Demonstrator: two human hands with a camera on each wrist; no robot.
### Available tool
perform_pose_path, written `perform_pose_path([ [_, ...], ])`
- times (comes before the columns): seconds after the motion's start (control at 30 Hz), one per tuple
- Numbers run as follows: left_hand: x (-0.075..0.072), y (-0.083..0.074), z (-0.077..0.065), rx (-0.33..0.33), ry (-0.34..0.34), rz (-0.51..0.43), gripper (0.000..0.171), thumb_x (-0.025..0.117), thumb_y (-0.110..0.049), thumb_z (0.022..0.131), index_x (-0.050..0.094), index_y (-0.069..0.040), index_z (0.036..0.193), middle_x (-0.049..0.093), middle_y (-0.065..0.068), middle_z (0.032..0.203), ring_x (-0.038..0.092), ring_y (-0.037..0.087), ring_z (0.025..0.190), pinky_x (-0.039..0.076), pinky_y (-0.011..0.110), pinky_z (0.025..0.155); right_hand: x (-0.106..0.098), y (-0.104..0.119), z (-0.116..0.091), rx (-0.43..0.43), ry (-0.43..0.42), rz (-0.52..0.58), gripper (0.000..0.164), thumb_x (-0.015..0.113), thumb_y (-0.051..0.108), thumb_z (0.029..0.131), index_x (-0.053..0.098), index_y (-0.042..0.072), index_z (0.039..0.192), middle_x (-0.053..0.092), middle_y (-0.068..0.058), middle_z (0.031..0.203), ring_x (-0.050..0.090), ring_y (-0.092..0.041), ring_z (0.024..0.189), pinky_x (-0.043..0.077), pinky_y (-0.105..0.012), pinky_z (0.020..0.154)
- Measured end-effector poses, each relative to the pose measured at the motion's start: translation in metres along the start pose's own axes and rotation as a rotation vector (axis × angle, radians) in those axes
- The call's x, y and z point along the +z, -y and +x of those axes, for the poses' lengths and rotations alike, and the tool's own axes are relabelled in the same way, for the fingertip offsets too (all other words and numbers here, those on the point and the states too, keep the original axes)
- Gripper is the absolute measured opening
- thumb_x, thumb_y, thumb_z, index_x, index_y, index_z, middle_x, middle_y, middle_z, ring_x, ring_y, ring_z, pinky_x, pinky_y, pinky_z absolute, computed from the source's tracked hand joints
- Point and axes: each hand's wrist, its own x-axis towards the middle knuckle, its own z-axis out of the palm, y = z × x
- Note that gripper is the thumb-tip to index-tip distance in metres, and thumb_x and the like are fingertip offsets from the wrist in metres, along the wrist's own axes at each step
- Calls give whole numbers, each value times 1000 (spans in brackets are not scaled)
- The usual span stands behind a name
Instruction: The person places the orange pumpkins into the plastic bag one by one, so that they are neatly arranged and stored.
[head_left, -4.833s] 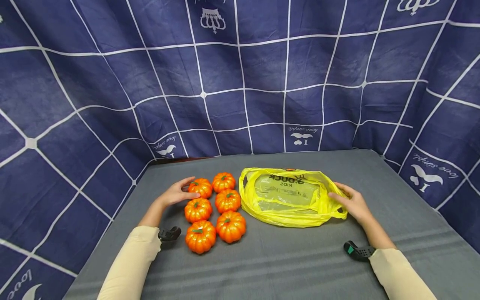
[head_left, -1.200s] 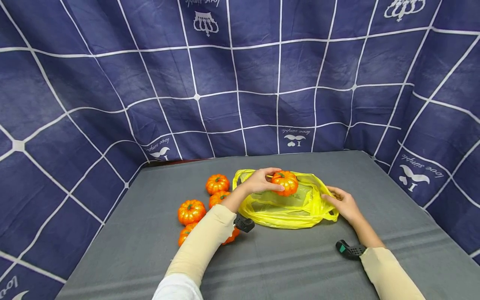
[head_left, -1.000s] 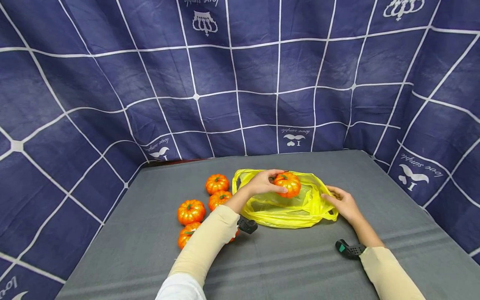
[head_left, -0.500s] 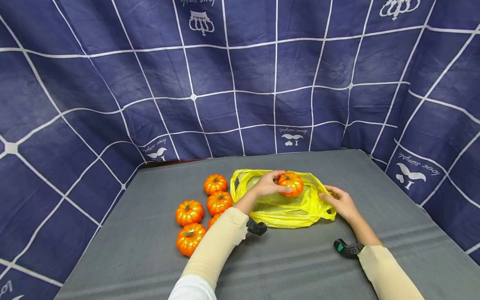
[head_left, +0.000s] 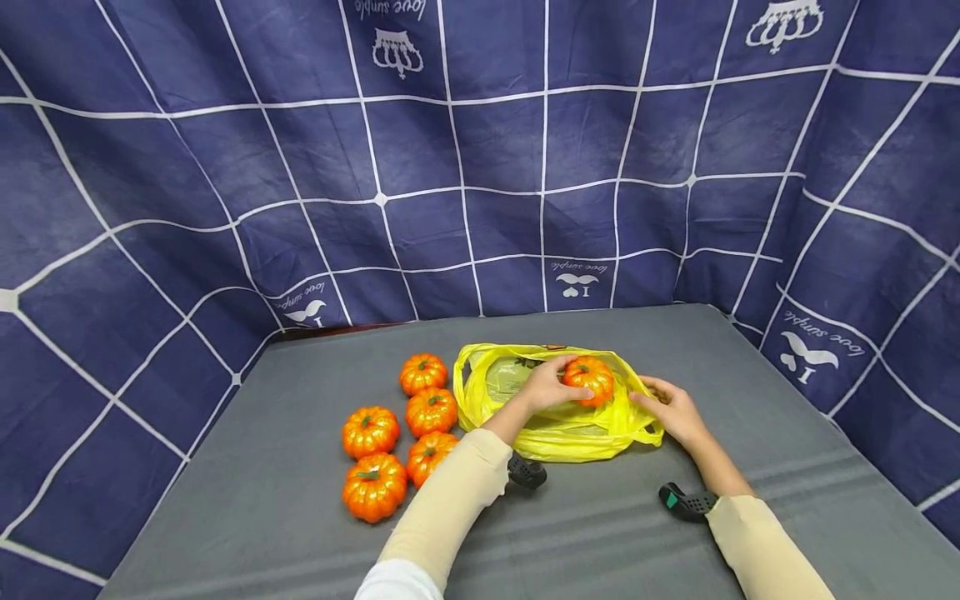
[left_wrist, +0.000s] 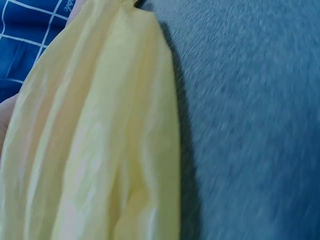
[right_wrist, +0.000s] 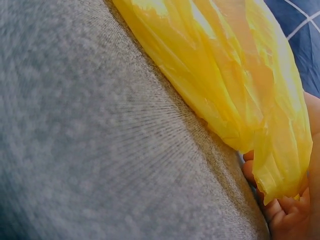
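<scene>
My left hand grips a small orange pumpkin between thumb and fingers. The pumpkin is over the mouth of a yellow plastic bag, toward its right side. At the bag's right end, my right hand pinches the edge near the handle. The bag lies with its mouth spread, and dark print shows inside. Yellow plastic hides most of the left hand in the left wrist view. In the right wrist view, the right hand's fingers are curled at the gathered plastic.
Several more orange pumpkins sit on the grey cloth-covered table left of the bag, one partly behind the left sleeve. A blue curtain with white lines stands behind and along both sides.
My left hand took the back-left pumpkin from the group and carried it right, over the bag's mouth; lately it edged further right. My right hand keeps its hold on the bag.
</scene>
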Motion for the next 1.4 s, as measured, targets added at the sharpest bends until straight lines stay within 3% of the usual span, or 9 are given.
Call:
perform_pose_path([
  [0.27, 18, 0, 0, -40, -99, 44, 76, 81, -33, 80, 47, -12, 145, 55, 13, 136, 56, 26, 117, 45, 34, 98, 1, -1, 0, -8, -6, -5, 50, 65, 28, 95, 56, -5, 132, 64, -24, 117, 57, -3, 86, 47, -17, 72],
  [0.47, 25, 3, -1, -44, -109, 42, 76, 79, -34, 81, 45, -16, 147, 52, 11, 139, 53, 25, 121, 44, 35, 99, 1, -1, 0, -5, -4, -19, 50, 65, 28, 95, 56, -6, 131, 64, -24, 116, 58, -5, 87, 48, -18, 72],
  [0.63, 27, 6, -1, -15, -86, 99, 80, 79, -35, 81, 42, -16, 149, 49, 11, 142, 50, 26, 125, 42, 37, 101, 2, 0, 1, -2, -6, -36, 51, 64, 30, 95, 56, -6, 131, 65, -23, 113, 57, -10, 87, 48, -20, 72],
  [0.8, 26, 6, -1, -13, -52, 140, 86, 80, -37, 79, 38, -17, 151, 47, 12, 144, 48, 26, 127, 40, 38, 104, 3, -2, 1, -11, -7, 5, 50, 65, 26, 95, 56, -8, 130, 65, -24, 112, 58, -5, 82, 49, -20, 69],
  [1.07, 19, 1, -5, -93, -6, 43, 101, 86, -36, 74, 28, -17, 154, 40, 8, 150, 43, 24, 132, 37, 40, 107, 1, 0, 0, -10, -11, -11, 51, 65, 28, 95, 56, -6, 131, 64, -25, 115, 57, -4, 84, 49, -19, 69],
  [1.23, 6, -3, -13, -101, -69, 32, 100, 88, -36, 72, 32, -16, 153, 41, 12, 149, 43, 28, 133, 39, 45, 105, 0, 3, 1, 3, 2, -19, 52, 64, 30, 95, 56, -4, 133, 63, -24, 119, 56, -3, 87, 48, -18, 71],
  [1.4, -6, -6, -25, -29, -137, -52, 92, 87, -30, 74, 38, -15, 150, 46, 14, 145, 46, 29, 129, 42, 44, 102, 1, 3, -1, -1, 6, -11, 51, 65, 29, 95, 56, -4, 133, 63, -24, 118, 56, -2, 85, 48, -19, 71],
])
